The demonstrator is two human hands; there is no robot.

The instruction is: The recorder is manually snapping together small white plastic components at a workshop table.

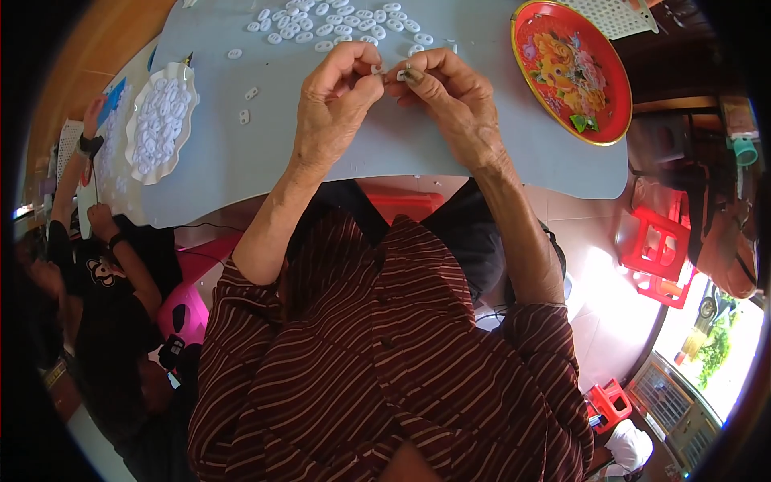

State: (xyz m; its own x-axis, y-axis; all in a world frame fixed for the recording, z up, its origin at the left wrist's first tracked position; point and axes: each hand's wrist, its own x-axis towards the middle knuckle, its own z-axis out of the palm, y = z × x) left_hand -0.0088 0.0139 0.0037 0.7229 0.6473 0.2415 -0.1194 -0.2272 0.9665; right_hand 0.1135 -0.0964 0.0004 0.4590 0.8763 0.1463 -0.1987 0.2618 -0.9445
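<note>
Above the near edge of the grey table, my left hand [341,92] pinches a small white plastic piece [377,70] between thumb and fingers. Facing it, my right hand [450,92] grips another small white plastic piece [401,75], its thumb pressed on top. The two pieces are close together; whether they touch I cannot tell. Just beyond my hands lie many white oval plastic pieces [303,37] with two holes each. To the left of my left hand are two small white rectangular pieces [244,116], apart from the ovals.
A white scalloped tray [191,104] heaped with white ovals stands on the table [241,173] at left. At right lies a red flowered tray [620,120] with a gold rim, beside a white perforated basket [614,18]. Another person [112,297] works at far left. Red stools [654,245] stand right.
</note>
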